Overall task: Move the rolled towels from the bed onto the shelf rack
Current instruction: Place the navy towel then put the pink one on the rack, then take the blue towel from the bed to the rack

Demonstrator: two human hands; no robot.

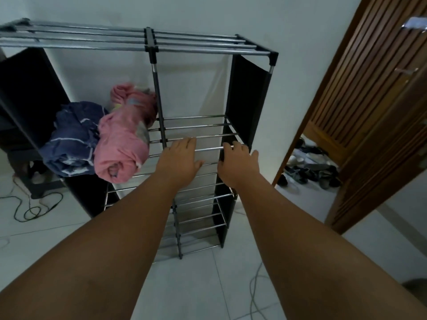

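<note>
A metal shelf rack (196, 125) with black fabric sides stands against the white wall. On its middle tier, left section, lie a rolled pink towel (120, 146), a second pink roll (134, 98) behind it, and a navy striped towel (74, 139) to their left. My left hand (179, 158) is stretched out flat over the bars of the right section, holding nothing. My right hand (235, 162) reaches beside it, its fingers at the black side panel and a bar. The bed is not in view.
An open wooden door (369, 107) stands at the right, with several shoes (309, 167) on the floor beyond it. Cables (34, 209) trail over the white tiled floor at the left, and another cable (254, 289) runs near my right arm.
</note>
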